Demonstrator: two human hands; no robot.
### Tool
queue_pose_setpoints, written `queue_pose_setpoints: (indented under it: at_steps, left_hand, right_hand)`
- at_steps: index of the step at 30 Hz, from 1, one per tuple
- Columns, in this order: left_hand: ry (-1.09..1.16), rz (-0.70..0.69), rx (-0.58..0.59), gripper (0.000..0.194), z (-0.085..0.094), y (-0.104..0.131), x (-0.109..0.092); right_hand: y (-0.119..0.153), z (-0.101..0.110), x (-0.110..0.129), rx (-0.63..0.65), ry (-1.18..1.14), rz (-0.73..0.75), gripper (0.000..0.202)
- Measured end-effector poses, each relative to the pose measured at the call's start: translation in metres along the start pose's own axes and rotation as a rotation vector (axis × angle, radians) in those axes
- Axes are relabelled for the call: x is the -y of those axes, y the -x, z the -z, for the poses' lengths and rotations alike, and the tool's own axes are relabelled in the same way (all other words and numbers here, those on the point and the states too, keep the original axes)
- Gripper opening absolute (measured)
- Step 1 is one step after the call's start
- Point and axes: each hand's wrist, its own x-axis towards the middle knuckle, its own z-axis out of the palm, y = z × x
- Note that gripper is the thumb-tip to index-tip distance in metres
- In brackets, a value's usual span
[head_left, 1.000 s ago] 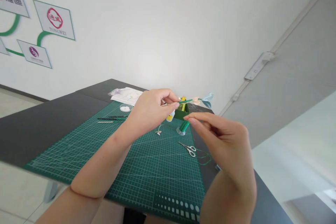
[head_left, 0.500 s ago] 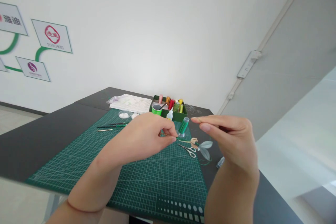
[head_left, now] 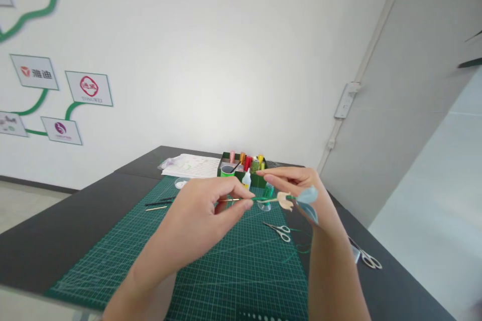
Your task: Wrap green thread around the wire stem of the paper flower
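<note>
Between the thumb and fingertips of my left hand point(head_left: 222, 205) is the thin stem of an artificial flower point(head_left: 285, 201), held level. Part of the stem is wrapped in green; its bare gold end runs back under my palm. Cream petals and pale blue-grey leaves point(head_left: 309, 194) point right, in front of my right wrist. My right hand point(head_left: 293, 178) is held just above the flower, thumb and index finger pinched on a fine thread that barely shows. Behind the stem, a spool of green thread point(head_left: 268, 190) stands upright. Small scissors point(head_left: 279, 231) lie below on the green cutting mat point(head_left: 241, 271).
A dark green box point(head_left: 259, 180) of colored thread spools stands at the back, with a green tin point(head_left: 227, 171) and a white glue bottle point(head_left: 246, 179) before it. Left are a shallow dish point(head_left: 181, 183) and thin sticks point(head_left: 158, 202). Larger scissors point(head_left: 368, 258) lie on the right.
The flower's head has risen off the mat, lifted by the stem in my left hand. My right hand has moved left, closer to my left hand. The view has shifted, showing more wall signs.
</note>
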Motion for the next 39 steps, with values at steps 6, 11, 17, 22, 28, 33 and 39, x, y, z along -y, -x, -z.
queue_pose_setpoints:
  at_steps: [6, 11, 17, 22, 28, 33, 39]
  left_hand:
    - [0.059, -0.02, -0.251, 0.018, 0.002, -0.006, 0.009]
    - [0.045, -0.006, -0.335, 0.021, 0.001, -0.013, 0.013]
    - [0.044, 0.028, -0.335, 0.02, -0.003, -0.019, 0.017]
    - [-0.019, 0.029, -0.243, 0.022, -0.002, -0.021, 0.018]
    - [-0.209, 0.033, -0.041, 0.022, -0.002, -0.019, 0.016]
    - [-0.245, -0.026, 0.137, 0.022, -0.009, -0.017, 0.009]
    - [-0.231, -0.095, 0.246, 0.023, -0.014, -0.013, 0.002]
  right_hand:
    - [0.01, -0.004, 0.003, 0.179, 0.072, 0.041, 0.023]
    - [0.017, 0.001, 0.004, 0.37, 0.159, 0.039, 0.025]
    - [0.023, 0.011, 0.011, 0.535, 0.062, 0.181, 0.017]
    - [0.029, 0.017, 0.017, 0.618, -0.057, 0.261, 0.016]
    - [0.039, 0.02, 0.019, 0.441, -0.047, 0.399, 0.02]
    - [0.041, 0.017, 0.027, 0.209, 0.027, 0.464, 0.023]
    - [0.034, 0.014, 0.023, 0.005, 0.029, 0.42, 0.024]
